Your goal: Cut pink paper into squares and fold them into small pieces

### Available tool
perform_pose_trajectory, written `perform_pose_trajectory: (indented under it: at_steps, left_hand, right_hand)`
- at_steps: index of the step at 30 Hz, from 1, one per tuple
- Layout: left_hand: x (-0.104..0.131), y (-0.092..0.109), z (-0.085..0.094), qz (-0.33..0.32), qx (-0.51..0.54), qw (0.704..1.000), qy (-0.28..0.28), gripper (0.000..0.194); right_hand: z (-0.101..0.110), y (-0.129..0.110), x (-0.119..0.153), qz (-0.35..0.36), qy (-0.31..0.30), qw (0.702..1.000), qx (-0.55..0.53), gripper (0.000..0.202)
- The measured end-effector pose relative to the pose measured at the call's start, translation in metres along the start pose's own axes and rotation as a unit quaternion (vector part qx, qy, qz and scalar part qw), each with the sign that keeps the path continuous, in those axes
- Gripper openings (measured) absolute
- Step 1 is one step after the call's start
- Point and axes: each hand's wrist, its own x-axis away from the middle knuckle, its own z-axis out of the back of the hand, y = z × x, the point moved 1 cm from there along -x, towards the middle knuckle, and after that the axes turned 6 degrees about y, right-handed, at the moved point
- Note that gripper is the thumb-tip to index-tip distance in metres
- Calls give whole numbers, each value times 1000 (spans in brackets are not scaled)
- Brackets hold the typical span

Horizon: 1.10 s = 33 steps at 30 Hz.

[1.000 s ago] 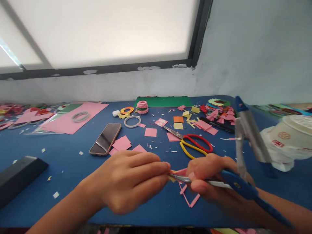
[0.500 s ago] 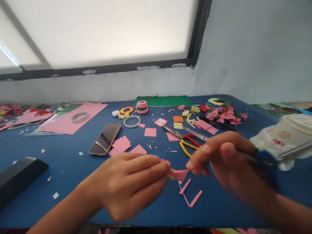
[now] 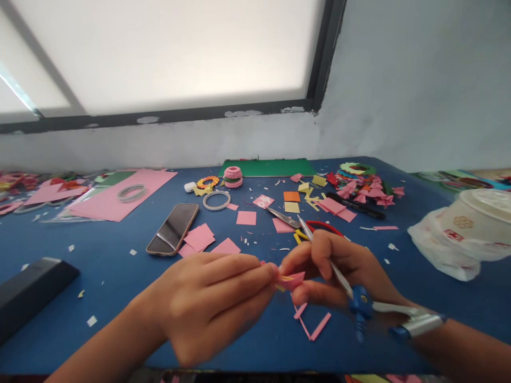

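Between the closed fingers of my left hand [image 3: 217, 303] is a small folded paper piece [image 3: 293, 282], pink outside with a yellow layer showing. Part of it is hidden under those fingers. My right hand [image 3: 339, 266] has a metal drawing compass [image 3: 339, 276] with a blue joint across its fingers. The fingertips of that hand are around the free end of the folded paper; whether they touch it is hard to tell. Below lie pink folded strips [image 3: 320, 325]. Scissors [image 3: 283, 217] with red and yellow handles lie just beyond my right hand.
A phone [image 3: 173, 229] and pink paper squares [image 3: 199, 237] lie left of centre. Farther back are a tape roll [image 3: 216, 200], a pink paper ring stack [image 3: 233, 177] and a green mat [image 3: 271, 167]. Folded paper pieces [image 3: 361, 183] and a bagged white tub [image 3: 459, 229] stand right.
My right hand has come left and inward to the folded paper, and the compass has swung into clear view. My left hand keeps its hold almost unmoved.
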Motion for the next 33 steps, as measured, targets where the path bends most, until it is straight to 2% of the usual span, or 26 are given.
perform_pose_trajectory:
  at_steps: [5, 18, 21, 26, 28, 30, 33]
  left_hand:
    - [2, 1, 0, 0, -16, 1000, -27, 24]
    - [-1, -1, -4, 3, -17, 1000, -26, 24]
    - [-1, -2, -8, -14, -21, 999, -27, 22]
    - [1, -6, -15, -15, -30, 999, -28, 17]
    - [-1, -7, -20, 27, -18, 999, -4, 15]
    - [-4, -9, -24, 112, 21, 993, 40, 11]
    - [-6, -12, -29, 280, 112, 950, 79, 6]
  right_hand:
    - [-1, -2, 2, -32, 10, 999, 3, 36]
    - [-6, 5, 4, -23, 83, 995, 41, 34]
    - [-7, 7, 5, -23, 94, 994, 47, 33]
    - [-6, 13, 2, -48, 105, 993, 37, 34]
    - [-3, 14, -1, -44, 98, 993, 49, 34]
    - [1, 14, -4, -18, 100, 992, 70, 34]
    - [6, 11, -7, 18, 116, 988, 105, 36]
